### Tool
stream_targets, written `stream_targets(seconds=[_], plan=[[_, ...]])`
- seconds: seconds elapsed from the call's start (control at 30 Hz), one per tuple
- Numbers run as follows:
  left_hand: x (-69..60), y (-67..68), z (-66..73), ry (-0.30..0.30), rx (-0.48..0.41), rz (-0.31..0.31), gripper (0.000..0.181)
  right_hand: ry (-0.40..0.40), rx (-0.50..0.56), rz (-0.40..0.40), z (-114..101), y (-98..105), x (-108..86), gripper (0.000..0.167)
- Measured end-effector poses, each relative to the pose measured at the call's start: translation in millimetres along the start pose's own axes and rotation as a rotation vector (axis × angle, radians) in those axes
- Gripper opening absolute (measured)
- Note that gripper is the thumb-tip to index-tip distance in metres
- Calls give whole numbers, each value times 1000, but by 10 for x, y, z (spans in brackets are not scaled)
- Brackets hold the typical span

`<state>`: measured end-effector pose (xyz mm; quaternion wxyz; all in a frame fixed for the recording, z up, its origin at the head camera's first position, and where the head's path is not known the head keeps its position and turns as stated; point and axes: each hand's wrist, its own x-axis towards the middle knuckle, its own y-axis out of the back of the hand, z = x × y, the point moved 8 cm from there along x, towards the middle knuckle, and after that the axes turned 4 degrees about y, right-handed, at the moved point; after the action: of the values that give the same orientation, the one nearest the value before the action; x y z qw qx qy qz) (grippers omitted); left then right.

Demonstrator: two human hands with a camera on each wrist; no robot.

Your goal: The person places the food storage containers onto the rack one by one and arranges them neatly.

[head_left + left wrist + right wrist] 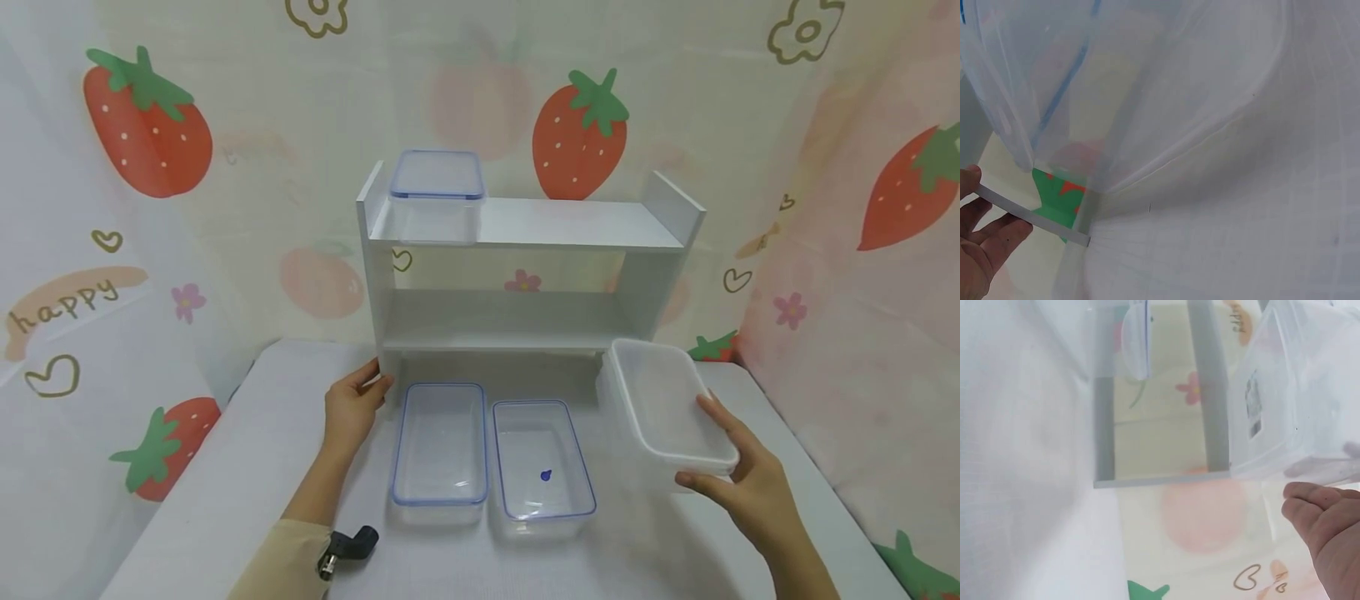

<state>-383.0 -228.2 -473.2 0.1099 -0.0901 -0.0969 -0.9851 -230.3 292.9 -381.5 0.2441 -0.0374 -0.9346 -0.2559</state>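
As catalogued from the head view: one white two-tier shelf unit [573,223], rectangular, with upright side panels and open back, standing on a white cloth-covered table [288,392].

Held in right hand [742,471]: one rectangular translucent plastic box [663,408] with frosted white lid, tilted, in front of the unit's right end. Right fingers [722,415] along the long right edge, thumb on the near edge; parted to about the width of the box's near right corner, with hold of it. On the box wall, in the right wrist view: one printed label [1254,406]. Cannot tell: contact, if any, between box and unit.

Left hand [354,408] at the unit's lower left side panel [375,275]: thumb on one face, fingers on the other, closed to the thickness of the board and pinching its edge, as shown in the left wrist view. On the left forearm: beige sleeve [273,567] and black wrist device [352,544].

On the top tier, left end: one clear blue-lidded plastic box [437,215], upright.

On the table, before the unit, side by side: one clear blue-rimmed rectangular container [440,446]; just to its right, one similar container [536,442] with small dark-blue mark [546,475].

Behind: pale fabric backdrop [262,208], printed with red strawberries [146,125], hearts, flowers and "happy".
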Motion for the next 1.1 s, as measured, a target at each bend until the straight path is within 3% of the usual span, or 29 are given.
stream_targets(seconds=[0.13, 0.37, 0.7, 1.1], plan=[[-30, -1, 61, 21, -2, -7, 49, 7, 10, 2, -41, 23, 30, 100], [-134, -2, 283, 46, 13, -15, 45, 24, 14, 3, -123, 69, 74, 100], [-13, 1, -7, 18, -4, 3, 49, 46, 20, -4, -230, 133, 163, 101], [-2, 1, 5, -7, 16, 17, 48, 98, 18, -3, -415, 219, 277, 101]])
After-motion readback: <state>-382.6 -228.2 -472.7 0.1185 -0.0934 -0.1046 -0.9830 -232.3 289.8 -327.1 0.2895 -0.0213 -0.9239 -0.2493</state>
